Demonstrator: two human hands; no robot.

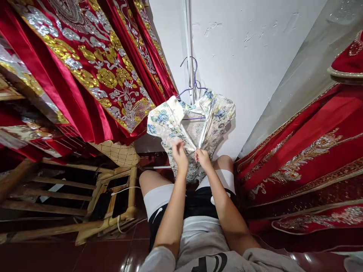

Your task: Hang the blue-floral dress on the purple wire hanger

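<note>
A floral dress, white with blue flowers and short sleeves, hangs in front of me on a purple wire hanger. White bands edge its deep V-shaped opening. At the bottom of that V, my right hand is closed on the dress, pinching the edge where the bands meet; the fingertips hide exactly what part is held. Just left of it, my left hand is over the dress front with its fingers apart and nothing in them. The dress's lower part falls between my knees.
Red embroidered garments hang at the left, and more red clothing fills the right. A bamboo chair with a white cable stands by my left knee. Behind the dress are a white wall and a thin upright pole.
</note>
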